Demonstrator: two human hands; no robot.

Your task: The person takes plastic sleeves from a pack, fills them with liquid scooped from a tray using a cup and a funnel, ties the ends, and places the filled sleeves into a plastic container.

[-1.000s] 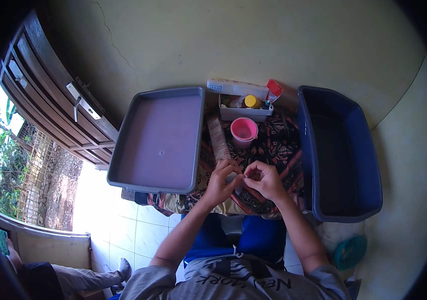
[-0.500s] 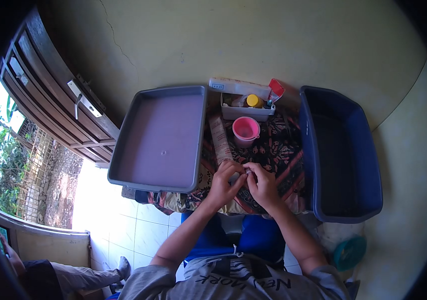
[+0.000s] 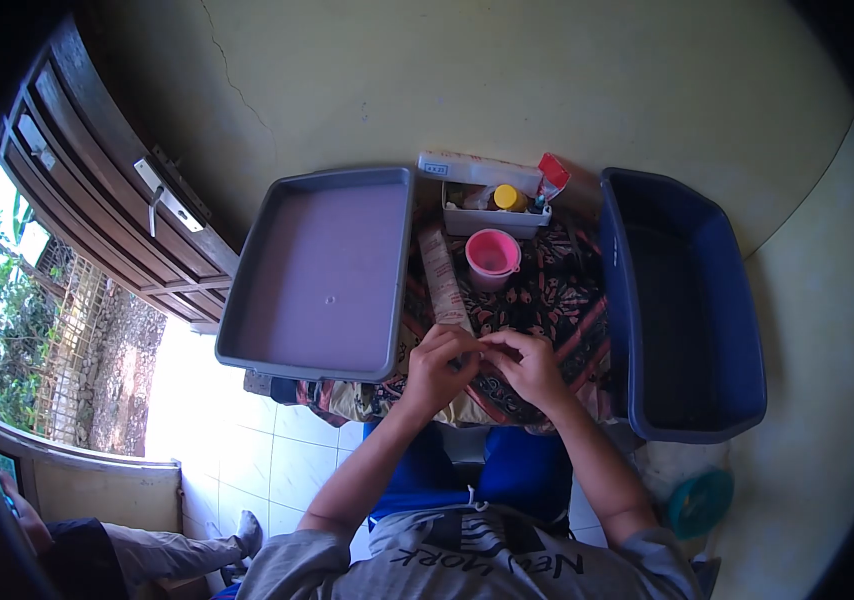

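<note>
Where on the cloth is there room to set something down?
The cloth looks bare between the cup and blue bin, and from the right hand toward that bin. It's crowded behind the cup, at the caddy, and left, at the strip.

Anything pinched between the left hand [image 3: 437, 370] and right hand [image 3: 527, 368] was too small to tell. The left hand hid the near end of the long printed packet [image 3: 442, 278]; the view's dark rim cut off another person [image 3: 162, 556].

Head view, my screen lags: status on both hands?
Left bare hand, right bare hand: fingertips together. Anything held unclear. Round pink plastic cup beyond, not blocking.
</note>
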